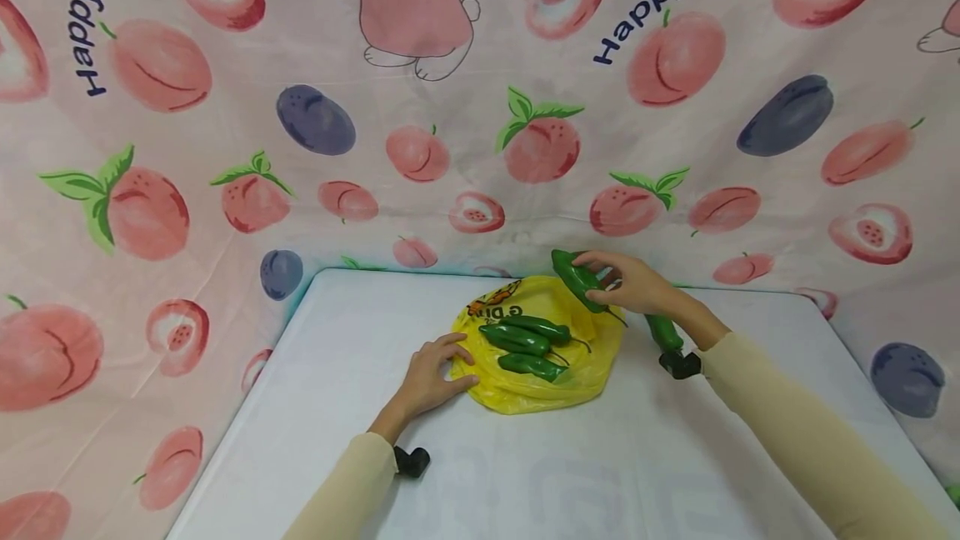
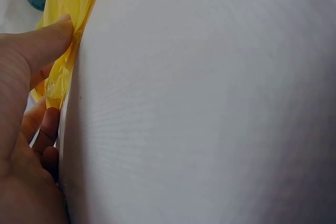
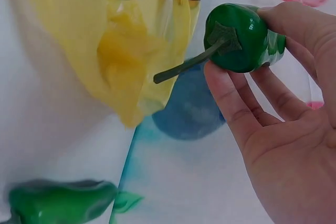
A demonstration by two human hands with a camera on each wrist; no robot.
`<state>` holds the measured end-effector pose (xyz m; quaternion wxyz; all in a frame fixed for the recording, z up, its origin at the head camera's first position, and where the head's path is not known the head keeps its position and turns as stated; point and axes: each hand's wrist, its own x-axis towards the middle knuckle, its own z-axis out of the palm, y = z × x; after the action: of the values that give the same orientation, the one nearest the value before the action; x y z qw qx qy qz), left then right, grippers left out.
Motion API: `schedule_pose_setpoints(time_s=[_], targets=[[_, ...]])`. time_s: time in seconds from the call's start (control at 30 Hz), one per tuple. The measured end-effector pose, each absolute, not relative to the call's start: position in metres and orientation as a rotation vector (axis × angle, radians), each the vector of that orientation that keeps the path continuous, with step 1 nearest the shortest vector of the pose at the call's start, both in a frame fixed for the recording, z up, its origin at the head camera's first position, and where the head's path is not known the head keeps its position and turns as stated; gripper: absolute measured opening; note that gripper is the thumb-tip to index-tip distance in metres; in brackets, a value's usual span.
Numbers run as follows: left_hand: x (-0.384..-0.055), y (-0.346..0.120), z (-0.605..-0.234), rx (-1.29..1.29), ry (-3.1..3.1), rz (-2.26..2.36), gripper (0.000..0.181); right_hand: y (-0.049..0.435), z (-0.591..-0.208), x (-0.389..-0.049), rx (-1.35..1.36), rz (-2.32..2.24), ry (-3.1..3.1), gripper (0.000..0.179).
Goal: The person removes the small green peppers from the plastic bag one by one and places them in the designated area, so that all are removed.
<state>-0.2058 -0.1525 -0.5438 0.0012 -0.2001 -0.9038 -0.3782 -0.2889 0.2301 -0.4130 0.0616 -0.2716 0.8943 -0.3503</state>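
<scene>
My right hand point(image 1: 630, 280) pinches a green pepper point(image 1: 577, 277) between thumb and fingers, over the far right edge of a yellow plastic bag point(image 1: 577, 390). In the right wrist view, the held pepper point(image 3: 236, 35) points its long stem toward the bag. My left hand point(image 1: 431, 373) holds the bag's left edge, with thumb and fingers at the plastic. The left wrist view shows the thumb against the crinkled yellow bag point(image 2: 65, 3) and the other fingers bent behind it. Three green peppers point(image 1: 532, 367) lie on the bag.
Another green pepper point(image 1: 663, 332) lies on the white table point(image 1: 525, 473), right of the bag and partly behind my right forearm. A fruit-printed cloth point(image 1: 450, 107) hangs at the table's back and sides. Black wrist devices point(image 1: 412, 462) sit at both cuffs.
</scene>
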Motion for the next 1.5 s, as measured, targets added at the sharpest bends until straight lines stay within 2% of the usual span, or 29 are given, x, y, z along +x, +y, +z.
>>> schedule_pose_setpoints(time_s=[0.47, 1.5], targets=[[-0.207, -0.152, -0.545, -0.63, -2.835, -1.167, 0.021, 0.279, -0.414, -0.276, -0.802, -1.027, 2.77, 0.053], [-0.207, -0.152, -0.545, -0.639, -2.82, -1.168, 0.021, 0.357, -0.425, -0.245, -0.533, -1.04, 2.854, 0.058]])
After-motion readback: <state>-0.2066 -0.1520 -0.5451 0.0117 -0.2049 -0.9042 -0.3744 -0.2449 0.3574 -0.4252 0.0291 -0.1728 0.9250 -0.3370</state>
